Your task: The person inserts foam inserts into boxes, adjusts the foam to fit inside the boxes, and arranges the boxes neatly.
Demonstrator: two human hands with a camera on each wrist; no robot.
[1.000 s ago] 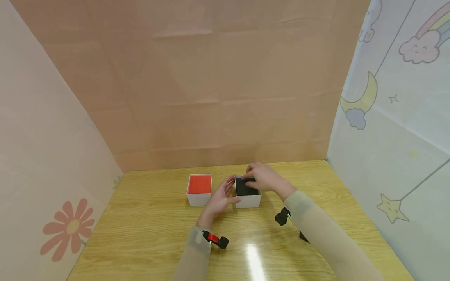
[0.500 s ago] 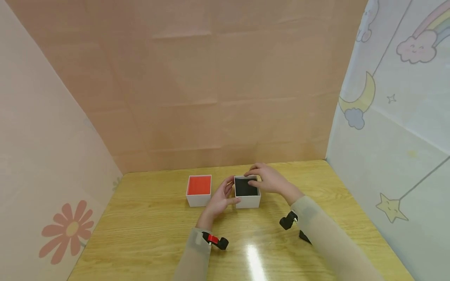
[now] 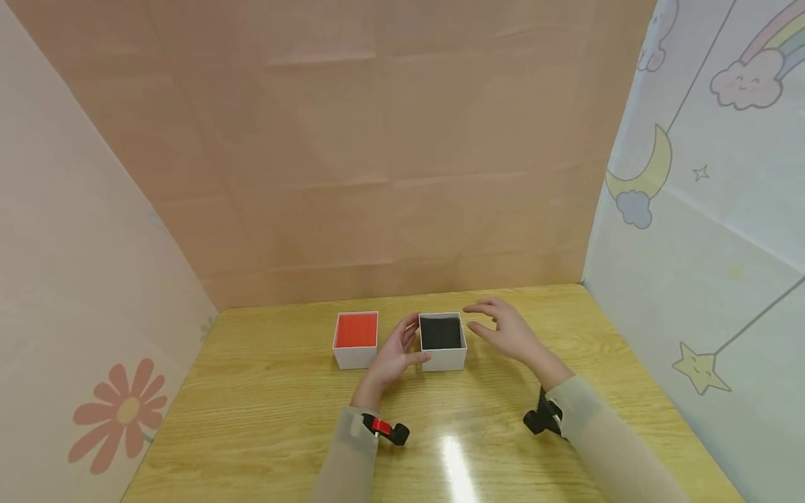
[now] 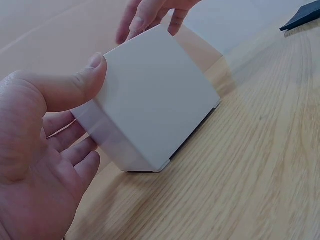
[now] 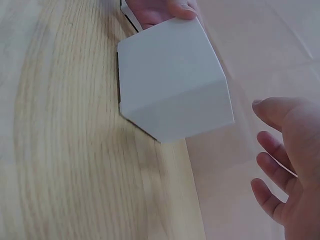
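Note:
A white open-topped box stands on the wooden table, with a flat black piece lying inside below its rim. My left hand holds this box at its left side. In the left wrist view the thumb rests on the front face near the corner, and the fingers reach along the side wall. My right hand is just right of the box, apart from it, fingers spread and loosely bent with nothing between them. The right wrist view shows a gap between these fingers and the white box.
A second white box with a red piece inside stands left of my left hand. A dark flat item lies on the table to the right. Papered walls enclose the table at the back and both sides.
My right hand has come up out of the box with the black piece and moved right, its fingers spreading. My left hand has stayed in place on the box.

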